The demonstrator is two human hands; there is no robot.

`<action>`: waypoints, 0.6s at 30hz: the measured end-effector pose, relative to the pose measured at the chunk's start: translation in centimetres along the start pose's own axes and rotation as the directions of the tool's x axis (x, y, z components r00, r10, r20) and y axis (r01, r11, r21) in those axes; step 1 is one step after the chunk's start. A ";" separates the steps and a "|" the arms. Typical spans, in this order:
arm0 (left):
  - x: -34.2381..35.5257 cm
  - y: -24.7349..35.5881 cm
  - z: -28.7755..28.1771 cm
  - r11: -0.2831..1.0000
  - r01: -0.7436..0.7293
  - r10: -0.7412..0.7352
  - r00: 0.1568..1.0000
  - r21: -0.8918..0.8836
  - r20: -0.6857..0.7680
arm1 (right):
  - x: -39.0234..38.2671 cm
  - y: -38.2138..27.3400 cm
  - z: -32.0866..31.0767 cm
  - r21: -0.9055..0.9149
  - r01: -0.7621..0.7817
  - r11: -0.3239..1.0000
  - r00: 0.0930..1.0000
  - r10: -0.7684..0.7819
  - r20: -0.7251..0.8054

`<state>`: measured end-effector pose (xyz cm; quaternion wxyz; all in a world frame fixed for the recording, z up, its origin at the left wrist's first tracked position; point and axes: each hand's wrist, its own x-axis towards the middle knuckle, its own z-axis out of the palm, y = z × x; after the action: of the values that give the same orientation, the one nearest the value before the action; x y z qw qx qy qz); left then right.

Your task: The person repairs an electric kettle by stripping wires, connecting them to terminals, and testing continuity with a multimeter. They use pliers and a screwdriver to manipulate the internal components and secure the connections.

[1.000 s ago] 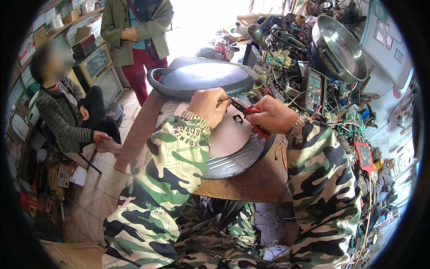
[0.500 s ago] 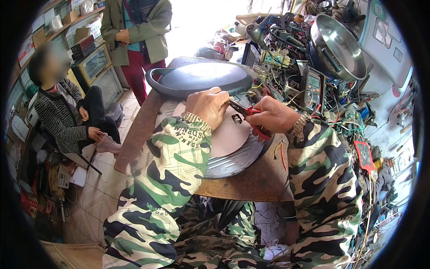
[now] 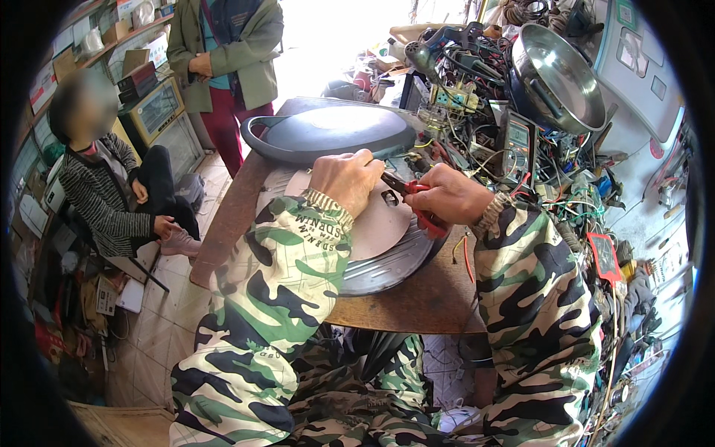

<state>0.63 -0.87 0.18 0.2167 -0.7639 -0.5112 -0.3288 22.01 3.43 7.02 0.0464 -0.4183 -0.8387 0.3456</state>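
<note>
My right hand [image 3: 450, 194] is closed around red-handled pliers [image 3: 428, 218], whose dark jaws point toward the pinched fingertips of my left hand [image 3: 346, 179]. What those left fingertips hold is hidden. Both hands are over a beige disc [image 3: 372, 242] with a small dark metal fitting [image 3: 389, 198]. The disc lies in a ribbed silver round appliance part [image 3: 372, 279]. Behind it is a dark oval lid or pan [image 3: 328, 130] with a loop handle. Short coloured wires [image 3: 468, 261] stick out at the right.
A brown worktable [image 3: 402, 313] carries a dense pile of cables, tools and parts [image 3: 469, 97], with a multimeter [image 3: 518, 149] and steel pan [image 3: 558, 74] at right. A seated person [image 3: 104, 194] is at left; another person [image 3: 223, 74] stands beyond the table.
</note>
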 end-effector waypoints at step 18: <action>0.1 0.3 -0.3 0.991 0.125 -0.122 0.990 -0.048 0.072 | -0.3 -0.2 0.2 -0.123 0.021 0.992 0.994 -0.034 -0.104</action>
<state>0.90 -1.11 0.47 0.1581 -0.7471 -0.5560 -0.3282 21.97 3.05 7.02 0.0699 -0.4263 -0.8603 0.2705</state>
